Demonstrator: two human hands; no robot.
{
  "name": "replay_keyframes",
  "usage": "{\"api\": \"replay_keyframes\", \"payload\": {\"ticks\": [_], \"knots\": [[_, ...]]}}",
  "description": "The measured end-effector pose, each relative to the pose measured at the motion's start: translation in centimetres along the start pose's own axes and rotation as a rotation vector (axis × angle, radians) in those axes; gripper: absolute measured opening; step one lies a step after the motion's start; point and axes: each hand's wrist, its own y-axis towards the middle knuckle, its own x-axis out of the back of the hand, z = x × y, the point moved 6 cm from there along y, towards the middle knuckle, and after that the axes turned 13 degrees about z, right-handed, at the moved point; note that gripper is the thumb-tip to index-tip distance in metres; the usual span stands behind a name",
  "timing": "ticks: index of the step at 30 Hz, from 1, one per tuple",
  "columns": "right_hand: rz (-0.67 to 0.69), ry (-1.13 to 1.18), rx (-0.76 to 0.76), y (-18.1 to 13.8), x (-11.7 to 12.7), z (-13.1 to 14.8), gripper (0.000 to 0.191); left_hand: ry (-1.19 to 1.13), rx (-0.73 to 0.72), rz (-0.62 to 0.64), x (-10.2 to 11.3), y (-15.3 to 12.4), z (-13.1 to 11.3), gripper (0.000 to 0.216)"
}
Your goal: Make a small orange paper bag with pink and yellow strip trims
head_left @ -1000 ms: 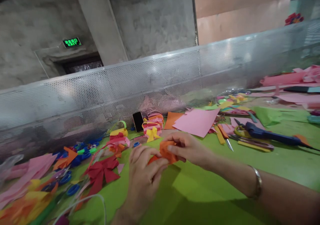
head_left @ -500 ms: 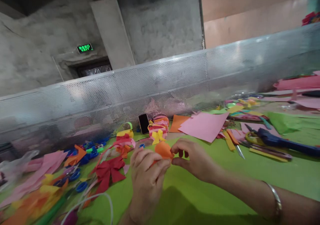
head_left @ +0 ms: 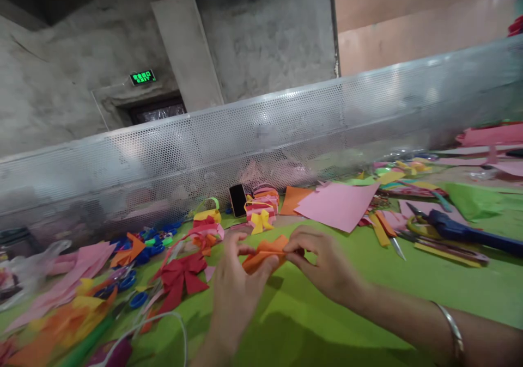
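paper in orange, bent into folds; left hand and right hand pinch it between fingers; shaping looks unfinished; red bow appears complete

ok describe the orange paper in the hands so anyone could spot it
Over the green table, find the left hand and right hand, close together. The orange paper is between them. Unlike the orange sheet lying flat behind it, it is folded and held.

Silver bangle, shiny, curved; bare right forearm
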Motion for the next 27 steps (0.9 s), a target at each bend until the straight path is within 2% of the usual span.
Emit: {"api": "replay_keyframes", "payload": {"ticks": [3, 6, 11, 16, 21, 27], "knots": [[-0.049, -0.094, 0.119, -0.3, 0.3, 0.7, 0.014, -0.259, 0.060, 0.178, -1.0, 0.4, 0.3, 0.057], [-0.103, -0.208, 0.221, -0.7, 0.5, 1.3, 0.016, -0.405, -0.016, 0.182, -1.1, 0.3, -0.3, 0.050], [-0.102, -0.260, 0.261, -0.7, 0.5, 1.7, 0.016, -0.294, -0.170, 0.053, -0.5, -0.2, -0.8, 0.037], [-0.124, -0.253, 0.292, -0.8, 1.2, 2.8, 0.011, -0.170, -0.281, -0.011, -0.4, -0.6, -1.2, 0.032], [-0.091, -0.315, 0.309, -0.9, 0.8, 3.0, 0.017, -0.120, -0.302, 0.007, -0.6, -0.8, -1.9, 0.025], [-0.033, -0.254, 0.268, -0.7, 0.4, 2.3, 0.016, -0.119, -0.267, 0.099, -0.8, -0.7, -2.0, 0.041]]}}
